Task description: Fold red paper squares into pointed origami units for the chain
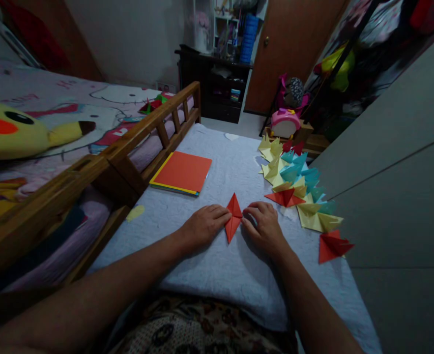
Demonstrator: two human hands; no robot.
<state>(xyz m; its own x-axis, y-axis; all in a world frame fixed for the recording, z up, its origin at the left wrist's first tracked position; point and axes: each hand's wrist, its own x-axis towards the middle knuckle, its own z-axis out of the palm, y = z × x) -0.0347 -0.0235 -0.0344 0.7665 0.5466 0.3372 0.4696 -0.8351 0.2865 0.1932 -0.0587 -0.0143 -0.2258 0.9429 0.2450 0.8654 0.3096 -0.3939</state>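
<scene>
A red origami paper, folded into a narrow diamond with a centre crease, lies flat on the cloth-covered surface in front of me. My left hand has its fingers together on the diamond's left corner, pressing it down. At the right corner, my right hand has curled fingers, with thumb and index finger at the paper's edge. To the right stand rows of folded paper birds: yellow ones, blue ones, and red ones among them. A stack of square coloured sheets, red on top, sits beyond my left hand.
A wooden bed rail runs along the left, with a yellow plush toy on the bed behind it. White cabinet panels border the right. Farther off are a dark cabinet and a pink toy case.
</scene>
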